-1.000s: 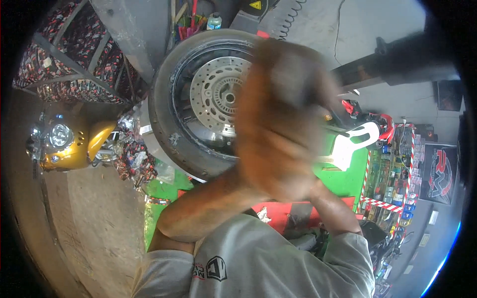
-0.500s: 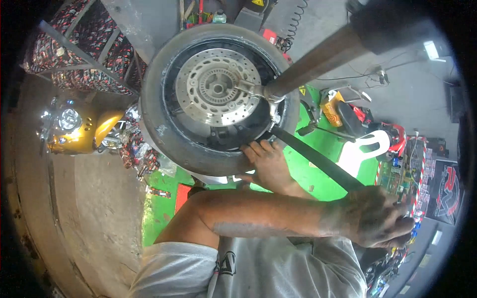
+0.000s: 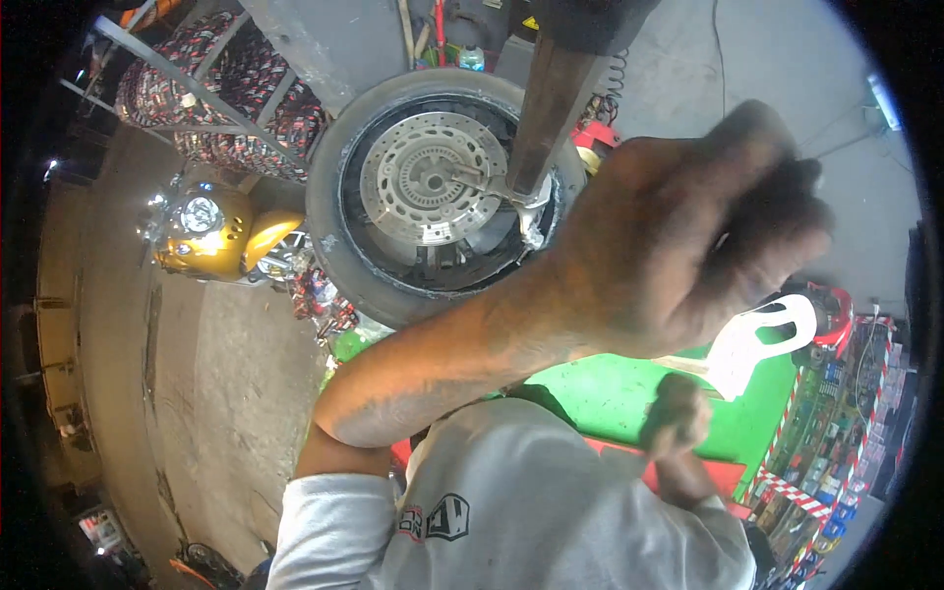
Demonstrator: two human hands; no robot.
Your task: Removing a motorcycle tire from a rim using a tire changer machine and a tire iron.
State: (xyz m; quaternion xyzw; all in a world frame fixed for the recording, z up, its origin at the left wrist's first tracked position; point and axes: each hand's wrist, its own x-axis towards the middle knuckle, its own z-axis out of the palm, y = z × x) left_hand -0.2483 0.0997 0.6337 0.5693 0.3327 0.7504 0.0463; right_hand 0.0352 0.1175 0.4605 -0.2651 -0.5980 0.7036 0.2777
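Note:
My left hand (image 3: 688, 241) is raised close to the camera, right of the wheel, its forearm crossing in front of my body. Its fingers are curled closed; what they hold, if anything, is hidden. Lower right, beside my shirt, my right hand (image 3: 678, 413) looks closed in a fist but is blurred. The black tyre (image 3: 329, 211) lies flat around its wheel, with a perforated brake disc (image 3: 379, 182) facing up. At the right of the rim stands a tyre changer's upright post (image 3: 562, 108) with a metal mounting head (image 3: 532, 218). The long black lever is not visible.
A white plastic chair (image 3: 733, 369) stands on the green floor (image 3: 590, 379) to the right. Wrapped tyres fill a metal rack (image 3: 241, 128) at far left, above a yellow motorcycle (image 3: 211, 236). Shelves of small goods (image 3: 826, 442) line the right, edged with striped tape.
My left hand has risen from the lower right toward the camera. The right hand has left the tyre's near edge for my right side. The lever no longer shows at the rim.

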